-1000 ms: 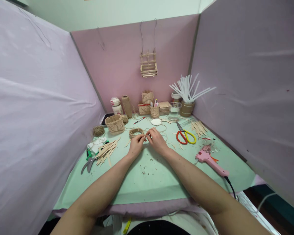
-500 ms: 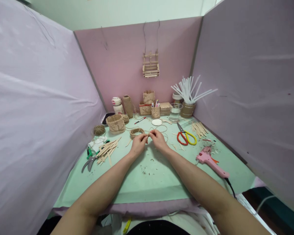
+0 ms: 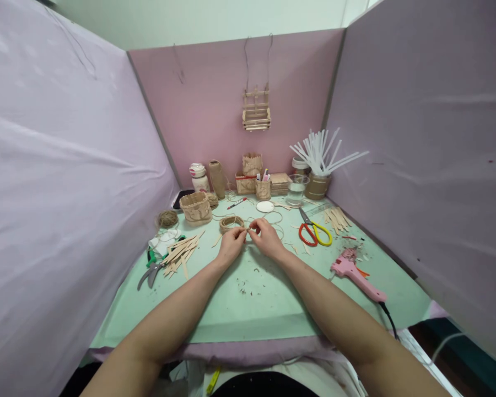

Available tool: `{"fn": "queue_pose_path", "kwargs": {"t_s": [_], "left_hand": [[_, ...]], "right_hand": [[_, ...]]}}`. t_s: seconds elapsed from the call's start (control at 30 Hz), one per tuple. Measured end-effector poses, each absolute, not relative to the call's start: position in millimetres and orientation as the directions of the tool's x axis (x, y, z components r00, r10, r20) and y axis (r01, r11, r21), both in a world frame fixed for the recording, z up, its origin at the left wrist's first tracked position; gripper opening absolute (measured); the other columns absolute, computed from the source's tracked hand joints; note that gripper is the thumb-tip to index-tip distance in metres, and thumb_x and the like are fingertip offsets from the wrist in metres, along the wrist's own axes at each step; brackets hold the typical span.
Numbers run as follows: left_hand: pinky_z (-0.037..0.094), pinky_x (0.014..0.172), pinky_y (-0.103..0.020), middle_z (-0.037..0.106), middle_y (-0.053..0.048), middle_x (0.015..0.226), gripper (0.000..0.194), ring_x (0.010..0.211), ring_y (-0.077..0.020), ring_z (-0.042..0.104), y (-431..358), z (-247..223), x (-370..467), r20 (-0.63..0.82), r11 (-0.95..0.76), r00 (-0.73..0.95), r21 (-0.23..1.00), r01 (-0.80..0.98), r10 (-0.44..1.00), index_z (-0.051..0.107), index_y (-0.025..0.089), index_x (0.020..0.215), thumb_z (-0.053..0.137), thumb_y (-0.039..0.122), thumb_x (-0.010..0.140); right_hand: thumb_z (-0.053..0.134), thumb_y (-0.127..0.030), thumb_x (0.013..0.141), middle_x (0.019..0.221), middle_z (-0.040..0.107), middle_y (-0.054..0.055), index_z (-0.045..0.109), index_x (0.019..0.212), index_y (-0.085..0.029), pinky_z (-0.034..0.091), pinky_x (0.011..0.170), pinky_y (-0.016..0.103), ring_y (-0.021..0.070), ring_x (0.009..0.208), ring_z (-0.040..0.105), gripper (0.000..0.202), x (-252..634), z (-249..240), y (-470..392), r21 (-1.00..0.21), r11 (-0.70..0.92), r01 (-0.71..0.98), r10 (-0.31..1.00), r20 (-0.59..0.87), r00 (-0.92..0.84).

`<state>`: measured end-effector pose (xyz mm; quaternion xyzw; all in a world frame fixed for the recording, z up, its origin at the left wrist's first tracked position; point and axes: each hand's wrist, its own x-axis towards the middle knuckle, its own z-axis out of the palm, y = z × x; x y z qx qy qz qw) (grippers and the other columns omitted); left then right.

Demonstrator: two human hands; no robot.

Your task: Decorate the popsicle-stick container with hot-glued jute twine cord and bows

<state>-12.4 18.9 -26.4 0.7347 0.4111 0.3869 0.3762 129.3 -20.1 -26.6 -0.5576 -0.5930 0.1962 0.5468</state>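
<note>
Over the middle of the green table, my left hand [image 3: 231,243] and my right hand [image 3: 265,237] meet at their fingertips. Both are closed in a pinch on thin brown twine, of which only a little shows between them. Just behind my left hand lies a ring-shaped coil of twine [image 3: 230,223]. Loose loops of thin twine [image 3: 278,220] spread on the table behind my right hand. To the right of that hand rest scissors [image 3: 315,234] with one red and one yellow handle. Light wooden strips [image 3: 182,253] are piled left of my left hand.
A pink glue gun [image 3: 357,275] lies at the right, pruning shears [image 3: 152,271] at the left. Along the back stand a woven basket [image 3: 195,208], a glass of water [image 3: 296,192] and a pot [image 3: 317,187] of white sticks. Fabric walls enclose three sides.
My fingertips have shifted slightly, with the right thumb and index finger spread a little more around the twine. The view has moved very slightly. Objects on the table lie as before.
</note>
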Motion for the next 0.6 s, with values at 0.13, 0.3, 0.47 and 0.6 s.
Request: {"fn": "queue_pose_path", "kwargs": {"t_s": [0.13, 0.3, 0.47, 0.6], "left_hand": [[0.035, 0.054, -0.024, 0.056, 0.002, 0.057, 0.022, 0.053, -0.0124, 0.046, 16.3, -23.2, -11.3, 0.271, -0.398, 0.375, 0.859, 0.323, 0.887, 0.064, 0.016, 0.068, 0.052, 0.030, 0.080], [0.037, 0.055, -0.024, 0.058, 0.000, 0.060, 0.022, 0.055, -0.0129, 0.048, 18.3, -24.0, -9.2, 0.267, -0.396, 0.388, 0.867, 0.303, 0.882, 0.066, 0.015, 0.077, 0.051, 0.031, 0.081], [0.037, 0.057, -0.025, 0.056, 0.001, 0.058, 0.023, 0.056, -0.0135, 0.048, 18.8, -23.9, -8.5, 0.270, -0.405, 0.416, 0.870, 0.281, 0.869, 0.067, 0.016, 0.080, 0.051, 0.032, 0.080], [0.036, 0.057, -0.024, 0.055, 0.001, 0.058, 0.021, 0.056, -0.0129, 0.045, 14.2, -21.6, -8.3, 0.283, -0.426, 0.438, 0.863, 0.272, 0.853, 0.066, 0.017, 0.073, 0.052, 0.031, 0.079]], "right_hand": [[0.057, -0.019, 0.077, 0.082, 0.054, 0.001, 0.056, 0.075, -0.022, 0.039, 0.079, 0.032, 0.0175, 0.079, 0.050, 0.004, 129.8, -23.7, -23.4, -0.809, 0.341, 0.479, 0.865, 0.469, 0.178], [0.054, -0.021, 0.079, 0.077, 0.054, 0.000, 0.054, 0.071, -0.021, 0.040, 0.078, 0.031, 0.0169, 0.078, 0.050, 0.008, 128.3, -25.3, -18.4, -0.850, 0.308, 0.427, 0.874, 0.430, 0.225], [0.052, -0.027, 0.078, 0.065, 0.055, -0.003, 0.054, 0.069, -0.021, 0.042, 0.064, 0.027, 0.0144, 0.063, 0.050, 0.011, 127.5, -31.7, -11.7, -0.924, 0.228, 0.307, 0.906, 0.317, 0.280], [0.050, -0.032, 0.077, 0.058, 0.052, -0.004, 0.054, 0.068, -0.021, 0.041, 0.056, 0.026, 0.0137, 0.056, 0.048, 0.015, 127.4, -35.8, -10.6, -0.958, 0.187, 0.219, 0.918, 0.250, 0.309]]}}
